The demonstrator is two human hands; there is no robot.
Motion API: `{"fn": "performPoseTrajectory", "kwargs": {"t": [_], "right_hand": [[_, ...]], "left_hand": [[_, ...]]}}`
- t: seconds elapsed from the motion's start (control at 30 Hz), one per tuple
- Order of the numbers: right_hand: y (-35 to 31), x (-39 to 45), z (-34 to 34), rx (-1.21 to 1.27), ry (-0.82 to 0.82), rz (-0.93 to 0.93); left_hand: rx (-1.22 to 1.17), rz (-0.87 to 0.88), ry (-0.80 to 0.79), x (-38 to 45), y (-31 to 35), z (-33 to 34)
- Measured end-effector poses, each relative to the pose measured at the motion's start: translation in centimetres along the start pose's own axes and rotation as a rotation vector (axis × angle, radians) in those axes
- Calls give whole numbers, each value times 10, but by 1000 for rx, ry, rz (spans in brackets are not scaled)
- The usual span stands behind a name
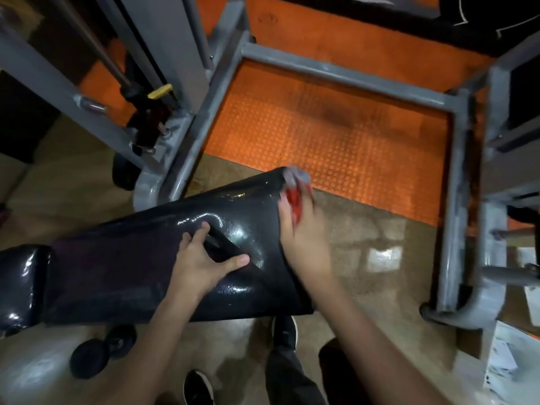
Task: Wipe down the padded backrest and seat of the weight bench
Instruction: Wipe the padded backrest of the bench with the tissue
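The black padded backrest (140, 258) of the weight bench runs from lower left to upper right, glossy and wet-looking. Its seat pad (20, 285) shows at the far left edge. My left hand (201, 258) rests flat on the backrest with fingers spread, denting the padding. My right hand (301, 229) is at the backrest's right end and holds a red and grey cloth (295, 188) against the upper corner; it is motion-blurred.
A grey steel rack frame (344, 74) surrounds an orange studded mat (336, 135) beyond the bench. A black dumbbell (102, 352) lies on the floor under the bench. My shoes (285, 331) stand just below the backrest. Papers (508, 358) lie at the right.
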State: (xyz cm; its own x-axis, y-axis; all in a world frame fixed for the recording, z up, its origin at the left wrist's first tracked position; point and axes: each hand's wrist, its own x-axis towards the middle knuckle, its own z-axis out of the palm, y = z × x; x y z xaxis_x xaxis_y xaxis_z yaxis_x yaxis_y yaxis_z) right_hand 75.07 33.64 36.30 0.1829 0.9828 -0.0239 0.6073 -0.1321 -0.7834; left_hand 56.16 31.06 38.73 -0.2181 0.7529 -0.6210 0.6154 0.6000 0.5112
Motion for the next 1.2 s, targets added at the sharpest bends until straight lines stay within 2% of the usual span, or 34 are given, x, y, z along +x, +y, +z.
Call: {"fn": "performPoseTrajectory", "kwargs": {"t": [0.07, 0.13, 0.27, 0.37, 0.57, 0.67, 0.77, 0.83, 0.9, 1.03, 1.13, 1.2], "right_hand": [[9, -56, -12, -12, -33, 44], [13, -69, -15, -97, -80, 53], [-3, -22, 9, -471, -133, -216], [-15, -26, 27, -679, -163, -309], [0, -90, 15, -657, -188, -379], [-4, -45, 16, -654, -152, -428], [-21, 12, 36, -642, -132, -336], [-24, 10, 47, -660, -134, -297], [-22, -26, 46, -685, -165, -346], [-4, -101, 26, -712, -287, -477], [1, -74, 20, -701, -307, -554], [-7, -30, 32, -686, -218, -529]], "left_hand": [[-16, -1, 5, 0, 0, 0], [-21, 3, 11, 2, -2, 0], [9, 25, 10, 3, -2, 0], [24, 28, -4, 2, -9, -1], [39, 104, -43, -4, -29, -7], [57, 124, -73, 2, -31, -11], [130, 185, -122, 6, -47, -21], [133, 206, -122, 3, -57, -22], [115, 214, -64, -2, -62, -17], [69, 135, -1, -7, -64, -8], [21, 50, -40, -7, -68, -10], [22, 45, -51, -6, -69, -11]]}}
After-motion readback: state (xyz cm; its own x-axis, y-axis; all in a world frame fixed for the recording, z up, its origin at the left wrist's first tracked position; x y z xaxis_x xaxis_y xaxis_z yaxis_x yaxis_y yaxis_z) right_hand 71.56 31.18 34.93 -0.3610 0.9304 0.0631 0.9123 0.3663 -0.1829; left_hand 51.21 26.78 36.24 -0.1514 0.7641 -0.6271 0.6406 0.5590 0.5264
